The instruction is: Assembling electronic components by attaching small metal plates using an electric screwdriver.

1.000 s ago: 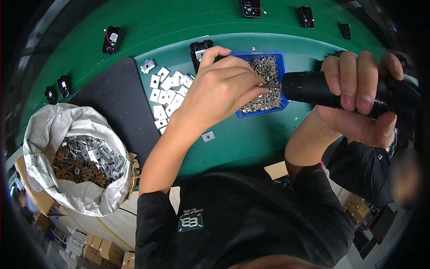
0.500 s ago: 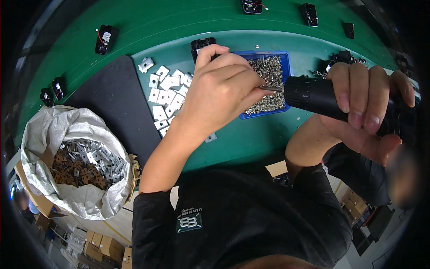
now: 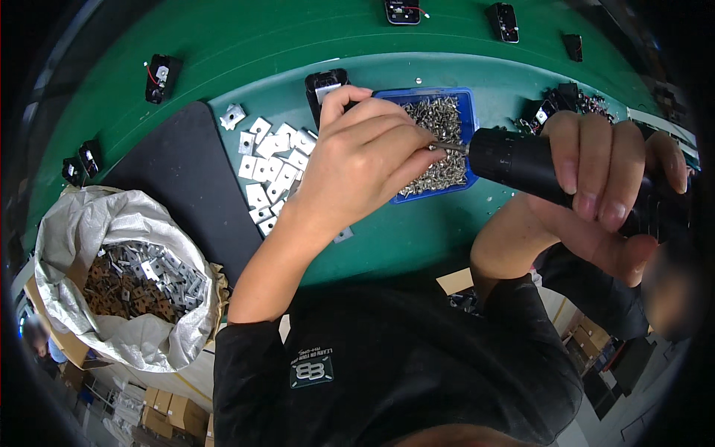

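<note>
My right hand is wrapped round a black electric screwdriver, which lies sideways and points left. Its thin metal bit reaches the pinched thumb and forefinger of my left hand. Whatever sits at the bit's tip is hidden by those fingers. Beneath the bit stands a blue tray full of small silver screws. A black plastic housing with a silver plate in it is partly covered by my left hand. Left of that hand lie several square metal clips, each with a hole.
A white woven sack of silver and rust-brown clips stands at the left, beside a black mat. Along the far green surface are several black housings, some with wires. Dark small parts lie right of the tray. Another person is at the right.
The whole view has shifted slightly, so the tray, clips and far housings appear a little further left. Both hands keep the same grip, with the bit still meeting the left fingertips.
</note>
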A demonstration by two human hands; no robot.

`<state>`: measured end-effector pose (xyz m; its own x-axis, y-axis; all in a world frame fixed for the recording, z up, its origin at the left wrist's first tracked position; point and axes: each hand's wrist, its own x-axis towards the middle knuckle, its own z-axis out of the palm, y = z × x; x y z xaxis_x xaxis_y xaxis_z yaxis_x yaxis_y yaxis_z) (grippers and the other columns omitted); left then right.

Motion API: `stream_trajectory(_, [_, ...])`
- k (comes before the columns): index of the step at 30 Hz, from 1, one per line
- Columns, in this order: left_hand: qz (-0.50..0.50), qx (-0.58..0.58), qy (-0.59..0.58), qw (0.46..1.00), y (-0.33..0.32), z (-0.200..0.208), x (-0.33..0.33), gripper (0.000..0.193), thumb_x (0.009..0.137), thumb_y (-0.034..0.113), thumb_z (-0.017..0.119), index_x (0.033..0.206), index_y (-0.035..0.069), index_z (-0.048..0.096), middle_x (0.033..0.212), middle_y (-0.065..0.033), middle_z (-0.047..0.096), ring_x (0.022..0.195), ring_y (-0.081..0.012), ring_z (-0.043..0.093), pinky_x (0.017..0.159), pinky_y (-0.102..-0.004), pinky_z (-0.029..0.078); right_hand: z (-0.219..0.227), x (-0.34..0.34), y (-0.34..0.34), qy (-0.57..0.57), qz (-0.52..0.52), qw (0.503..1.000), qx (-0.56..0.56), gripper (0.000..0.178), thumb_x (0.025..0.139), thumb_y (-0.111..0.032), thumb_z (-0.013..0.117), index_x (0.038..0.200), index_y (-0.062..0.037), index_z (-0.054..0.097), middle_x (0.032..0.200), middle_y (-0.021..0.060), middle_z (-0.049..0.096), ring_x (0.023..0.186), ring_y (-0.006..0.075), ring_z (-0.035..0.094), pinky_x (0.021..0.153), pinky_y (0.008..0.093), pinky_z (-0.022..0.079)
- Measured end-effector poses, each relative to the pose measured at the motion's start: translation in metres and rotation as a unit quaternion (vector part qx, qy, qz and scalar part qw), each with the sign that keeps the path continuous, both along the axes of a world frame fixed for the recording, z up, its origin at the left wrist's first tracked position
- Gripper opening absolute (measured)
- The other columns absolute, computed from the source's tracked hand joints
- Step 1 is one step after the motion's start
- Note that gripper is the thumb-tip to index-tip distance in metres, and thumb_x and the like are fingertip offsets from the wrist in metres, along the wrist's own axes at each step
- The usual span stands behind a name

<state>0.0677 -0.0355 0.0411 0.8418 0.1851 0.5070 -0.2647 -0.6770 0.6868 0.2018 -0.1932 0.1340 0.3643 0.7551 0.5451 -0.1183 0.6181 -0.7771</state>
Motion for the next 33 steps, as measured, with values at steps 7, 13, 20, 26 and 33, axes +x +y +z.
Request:
stream_trajectory(7, [0.018,-0.025,-0.009,0.999,0.001,-0.006,0.001,0.013,0.069,0.014,0.081,0.08,0.01,0.074,0.079,-0.0005,0.069,0.084,-0.0142,0.065,0.092,-0.0343,0.038,-0.004,0.006,0.004,-0.002,0.019,1.0,-0.004,0.053,0.077,-0.03,0.077,0.123,-0.0167,0.054,0.086,-0.0041,0.06,0.077,0.0087,0.056,0.074,0.0238,0.041])
stream_trajectory(13, [0.024,-0.014,-0.017,0.999,0.004,-0.009,-0.001,0.014,0.069,0.015,0.081,0.08,0.011,0.074,0.078,0.0001,0.069,0.084,-0.0139,0.065,0.09,-0.034,0.038,-0.008,0.001,0.008,0.004,0.013,1.0,-0.006,0.054,0.076,-0.029,0.078,0.122,-0.0171,0.054,0.085,-0.0035,0.061,0.076,0.0093,0.057,0.074,0.0243,0.043])
stream_trajectory(20, [0.027,0.004,-0.025,0.999,0.003,-0.008,-0.002,0.014,0.067,0.015,0.081,0.078,0.011,0.073,0.077,0.0005,0.068,0.086,-0.0139,0.064,0.09,-0.0346,0.037,-0.009,-0.001,0.011,0.018,0.027,0.999,0.006,0.054,0.077,-0.028,0.079,0.123,-0.0186,0.054,0.083,-0.0051,0.06,0.076,0.0088,0.056,0.075,0.0247,0.041])
stream_trajectory(26, [0.021,0.032,0.0,0.999,0.011,-0.005,-0.007,0.02,0.066,0.016,0.082,0.083,0.01,0.073,0.083,-0.0001,0.069,0.093,-0.0153,0.063,0.09,-0.036,0.038,-0.005,-0.004,0.014,-0.041,0.017,0.998,-0.046,0.055,0.08,-0.025,0.078,0.127,-0.0197,0.05,0.086,-0.006,0.06,0.075,0.0085,0.055,0.075,0.0262,0.04])
stream_trajectory(33, [0.034,0.049,0.097,0.993,0.067,-0.004,-0.03,0.089,0.055,0.02,0.087,0.136,0.01,0.05,0.132,-0.01,0.054,0.122,-0.03,0.049,0.101,-0.0415,0.034,-0.022,-0.022,0.035,-0.031,-0.019,0.999,-0.039,0.048,0.083,-0.02,0.073,0.126,-0.0195,0.05,0.083,-0.0063,0.057,0.073,0.0085,0.053,0.072,0.0266,0.039])
